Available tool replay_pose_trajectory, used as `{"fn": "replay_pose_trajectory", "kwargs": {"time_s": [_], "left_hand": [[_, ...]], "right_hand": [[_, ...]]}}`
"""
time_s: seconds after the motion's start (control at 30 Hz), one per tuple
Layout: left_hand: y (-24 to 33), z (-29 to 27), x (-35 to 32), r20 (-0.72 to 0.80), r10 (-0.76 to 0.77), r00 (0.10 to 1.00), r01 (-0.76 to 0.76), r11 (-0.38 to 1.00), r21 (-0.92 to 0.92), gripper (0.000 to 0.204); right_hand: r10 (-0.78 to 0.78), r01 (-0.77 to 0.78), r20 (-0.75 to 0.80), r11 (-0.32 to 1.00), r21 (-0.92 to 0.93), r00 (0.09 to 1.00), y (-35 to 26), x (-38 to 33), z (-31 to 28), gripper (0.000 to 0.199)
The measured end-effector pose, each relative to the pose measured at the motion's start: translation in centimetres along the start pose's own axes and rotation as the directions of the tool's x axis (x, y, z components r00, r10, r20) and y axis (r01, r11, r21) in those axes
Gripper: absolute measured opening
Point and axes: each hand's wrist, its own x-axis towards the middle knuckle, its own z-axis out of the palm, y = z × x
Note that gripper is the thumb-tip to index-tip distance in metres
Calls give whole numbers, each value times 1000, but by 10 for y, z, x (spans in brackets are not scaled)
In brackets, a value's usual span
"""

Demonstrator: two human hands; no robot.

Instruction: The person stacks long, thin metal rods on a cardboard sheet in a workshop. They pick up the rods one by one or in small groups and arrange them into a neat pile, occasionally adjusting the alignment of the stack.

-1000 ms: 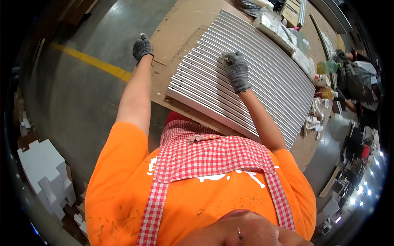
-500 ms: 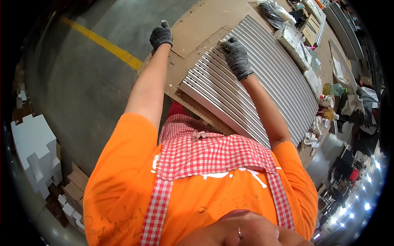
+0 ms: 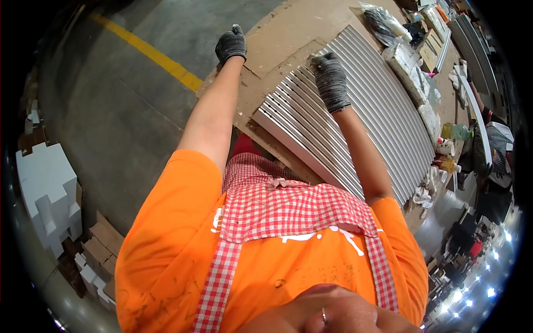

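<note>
Both my hands wear dark grey knit gloves. My left hand (image 3: 231, 44) is closed in a fist with the thumb side up, held by the table's left edge with floor beyond it. Anything inside its fingers is hidden. Over the left ends of a row of ribbed silver metal profiles (image 3: 383, 111), my right hand (image 3: 331, 82) is closed, knuckles up. Whether it grips something small, I cannot make out. The profiles lie side by side on the cardboard-topped table (image 3: 277, 41), their near side facing me. Dark slots show along the ends of several profiles.
Foam-like white blocks (image 3: 408, 69), a plastic-wrapped bundle (image 3: 383, 25) and bottles (image 3: 455, 131) line the profiles' far right side. Beyond, a long white strip (image 3: 478, 111) stands near another person's arm. White stacked pieces (image 3: 47, 191) and cardboard boxes (image 3: 102, 244) sit at left.
The view has shifted slightly, so the table and both hands appear a little further right. Both hands stay closed. At the far right, the white strip has changed position.
</note>
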Motion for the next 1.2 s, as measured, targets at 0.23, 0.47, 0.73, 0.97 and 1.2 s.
{"fn": "replay_pose_trajectory", "kwargs": {"time_s": [0.23, 0.47, 0.73, 0.97, 1.2], "left_hand": [[-1, 0, 0, 19, -22, 1000, 22, 1000, 16, 68], [-2, 3, 6, 23, -29, 999, 28, 998, 48, 70], [-3, 3, 6, 25, -25, 999, 24, 999, 34, 69], [-5, 9, 4, -63, 11, 998, -8, 999, 35, 70], [1, 1, 5, -52, 12, 999, -8, 998, 67, 71]], "right_hand": [[-5, 6, 28, 1000, -12, 1000, 6, 10, -4, 14], [-124, 124, 196, 992, 14, 973, -8, 10, -5, 17], [-98, 109, 267, 994, -26, 959, -10, 10, -4, 21], [-94, 86, 88, 993, 84, 992, -11, -4, 4, 20], [100, -94, -56, 991, 97, 993, -10, -8, 4, 13]]}}
